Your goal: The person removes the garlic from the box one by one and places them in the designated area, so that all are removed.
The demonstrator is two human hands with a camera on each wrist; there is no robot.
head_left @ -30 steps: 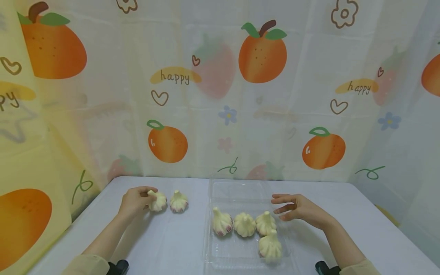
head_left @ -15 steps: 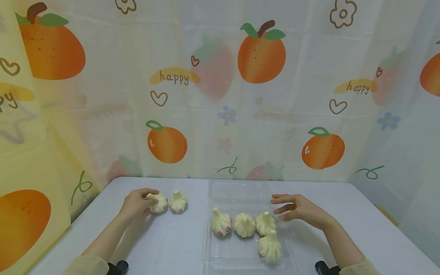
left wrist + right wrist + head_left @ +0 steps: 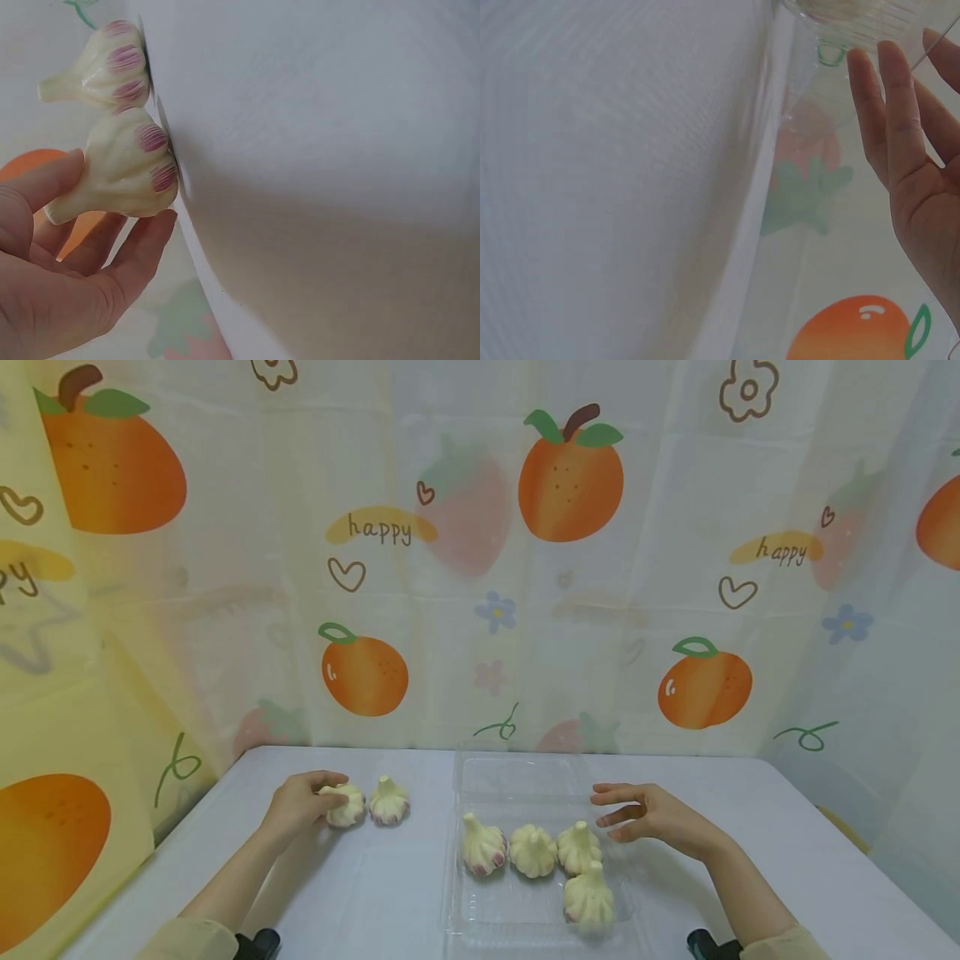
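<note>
My left hand [image 3: 298, 802] holds a white garlic bulb [image 3: 349, 807] at the table's left. In the left wrist view its thumb lies on one side of that bulb [image 3: 120, 172], near the stem, and the fingers on the other. A second bulb [image 3: 389, 801] with purple streaks sits just to its right. Several more garlic bulbs [image 3: 533, 850] are in a clear plastic box [image 3: 510, 914]: three in a row, one in front at the right. By the box's right side, my right hand [image 3: 660, 817] hovers with loosely extended fingers, holding nothing.
A white cloth covers the table [image 3: 360, 893]. The box's clear lid [image 3: 521, 775] stands raised at the back. Behind the table hangs a curtain [image 3: 450, 635] printed with oranges and strawberries.
The left fingers have come further over the left bulb, which has shifted very slightly and tilted a little. My right hand and the bulbs in the box stay where they were.
</note>
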